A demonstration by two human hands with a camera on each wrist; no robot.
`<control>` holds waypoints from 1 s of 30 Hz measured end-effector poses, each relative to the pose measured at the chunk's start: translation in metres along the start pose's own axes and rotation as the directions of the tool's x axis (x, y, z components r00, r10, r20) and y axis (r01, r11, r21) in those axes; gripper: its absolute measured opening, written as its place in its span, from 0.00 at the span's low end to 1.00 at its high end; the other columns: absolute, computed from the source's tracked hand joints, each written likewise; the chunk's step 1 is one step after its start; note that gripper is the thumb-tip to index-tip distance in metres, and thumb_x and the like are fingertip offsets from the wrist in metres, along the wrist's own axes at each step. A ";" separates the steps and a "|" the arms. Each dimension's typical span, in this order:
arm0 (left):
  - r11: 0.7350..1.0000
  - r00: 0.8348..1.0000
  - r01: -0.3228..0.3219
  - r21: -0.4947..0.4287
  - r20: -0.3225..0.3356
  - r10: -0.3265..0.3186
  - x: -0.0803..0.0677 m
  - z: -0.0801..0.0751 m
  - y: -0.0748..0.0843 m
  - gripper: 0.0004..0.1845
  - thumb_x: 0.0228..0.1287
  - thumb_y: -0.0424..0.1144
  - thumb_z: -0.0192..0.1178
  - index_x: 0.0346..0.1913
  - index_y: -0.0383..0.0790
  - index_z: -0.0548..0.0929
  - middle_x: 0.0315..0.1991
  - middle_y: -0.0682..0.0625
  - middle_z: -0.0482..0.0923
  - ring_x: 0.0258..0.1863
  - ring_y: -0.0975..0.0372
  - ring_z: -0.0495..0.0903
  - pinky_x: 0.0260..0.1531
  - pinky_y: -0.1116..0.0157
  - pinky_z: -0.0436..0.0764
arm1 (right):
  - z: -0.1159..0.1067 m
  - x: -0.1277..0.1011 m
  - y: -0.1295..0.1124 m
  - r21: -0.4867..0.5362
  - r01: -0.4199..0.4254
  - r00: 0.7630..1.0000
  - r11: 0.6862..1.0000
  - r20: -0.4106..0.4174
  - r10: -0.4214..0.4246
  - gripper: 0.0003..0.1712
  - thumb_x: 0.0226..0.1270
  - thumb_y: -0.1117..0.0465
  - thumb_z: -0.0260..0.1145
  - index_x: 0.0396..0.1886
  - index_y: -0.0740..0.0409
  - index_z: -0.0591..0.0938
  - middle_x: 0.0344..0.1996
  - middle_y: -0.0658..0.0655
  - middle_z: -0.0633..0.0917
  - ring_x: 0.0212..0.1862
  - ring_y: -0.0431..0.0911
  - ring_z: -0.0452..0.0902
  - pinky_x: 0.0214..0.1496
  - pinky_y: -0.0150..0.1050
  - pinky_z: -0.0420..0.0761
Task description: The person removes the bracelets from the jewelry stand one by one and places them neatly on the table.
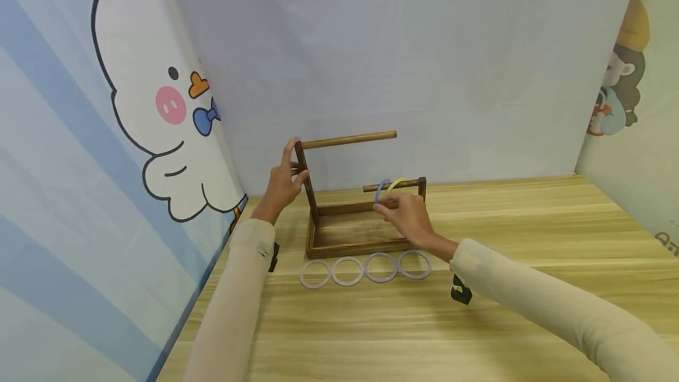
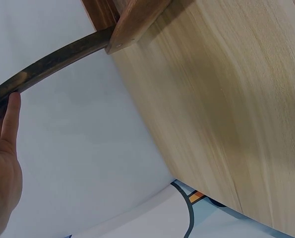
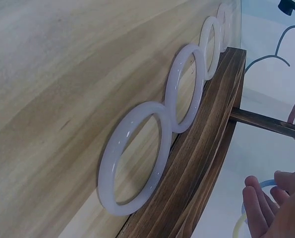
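A dark wooden bangle stand [image 1: 339,250] has a tall post on the left with an upper bar [image 1: 350,140], and a short post on the right with a lower bar. My left hand [image 1: 283,184] grips the tall post [image 2: 53,59] near its top, thumb on the near side. At the lower bar, my right hand [image 1: 407,216] pinches a blue bangle [image 1: 378,191], which hangs round the bar near its free end. Next to it on the same bar is a yellow bangle [image 1: 394,184], partly behind the fingers.
Several pale bangles lie in a row along the stand's front edge, among them a lilac bangle [image 3: 105,183] and a white bangle [image 1: 347,283]. The wood-grain table [image 1: 339,335] meets a grey backdrop [image 1: 451,75] behind and a cartoon-printed wall [image 1: 69,193] at left.
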State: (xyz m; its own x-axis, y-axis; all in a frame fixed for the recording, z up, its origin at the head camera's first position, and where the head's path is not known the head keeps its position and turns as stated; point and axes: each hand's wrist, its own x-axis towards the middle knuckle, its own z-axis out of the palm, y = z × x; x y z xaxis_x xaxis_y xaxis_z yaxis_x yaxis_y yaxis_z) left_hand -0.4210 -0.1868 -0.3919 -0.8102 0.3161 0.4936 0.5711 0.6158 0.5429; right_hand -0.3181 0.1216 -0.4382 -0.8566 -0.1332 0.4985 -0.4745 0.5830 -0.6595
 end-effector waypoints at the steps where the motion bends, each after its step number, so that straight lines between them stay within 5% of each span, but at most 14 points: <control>1: 1.000 1.000 -0.001 -0.001 -0.001 0.001 0.000 0.000 0.000 0.46 0.76 0.33 0.61 0.83 0.60 0.45 0.56 0.29 0.81 0.57 0.42 0.84 0.54 0.48 0.87 | 0.000 0.000 0.000 -0.008 0.003 1.000 1.000 0.002 -0.003 0.14 0.72 0.55 0.73 0.46 0.62 0.90 0.35 0.58 0.92 0.29 0.47 0.90 0.30 0.39 0.89; 5: 1.000 1.000 -0.006 0.001 -0.004 0.006 0.000 -0.001 0.001 0.45 0.76 0.33 0.61 0.84 0.59 0.46 0.56 0.29 0.81 0.57 0.42 0.84 0.53 0.48 0.87 | 0.000 0.001 -0.002 -0.015 0.014 1.000 1.000 0.011 -0.014 0.15 0.74 0.56 0.71 0.48 0.64 0.90 0.34 0.58 0.92 0.30 0.52 0.90 0.28 0.38 0.88; 14: 1.000 1.000 -0.025 -0.001 -0.011 0.025 0.000 -0.001 -0.001 0.45 0.76 0.32 0.61 0.84 0.58 0.46 0.55 0.29 0.82 0.56 0.42 0.84 0.54 0.48 0.87 | 0.002 -0.001 -0.005 -0.007 -0.006 0.999 1.000 0.033 0.006 0.11 0.78 0.57 0.67 0.48 0.60 0.89 0.39 0.59 0.92 0.30 0.47 0.90 0.17 0.32 0.78; 30: 1.000 1.000 -0.012 -0.004 -0.004 0.012 -0.001 -0.002 -0.001 0.45 0.76 0.32 0.61 0.83 0.59 0.46 0.56 0.28 0.81 0.57 0.41 0.84 0.53 0.47 0.87 | 0.011 0.001 -0.009 0.208 -0.073 0.997 0.975 0.017 0.071 0.13 0.75 0.67 0.67 0.53 0.71 0.86 0.44 0.69 0.90 0.28 0.51 0.90 0.29 0.33 0.89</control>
State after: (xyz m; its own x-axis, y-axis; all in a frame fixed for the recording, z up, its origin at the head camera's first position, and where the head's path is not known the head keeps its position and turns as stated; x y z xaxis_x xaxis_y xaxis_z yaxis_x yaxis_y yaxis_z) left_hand -0.4204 -0.1886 -0.3914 -0.8025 0.3209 0.5029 0.5816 0.6088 0.5396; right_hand -0.3164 0.1071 -0.4379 -0.8914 -0.1049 0.4409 -0.4426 0.4112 -0.7969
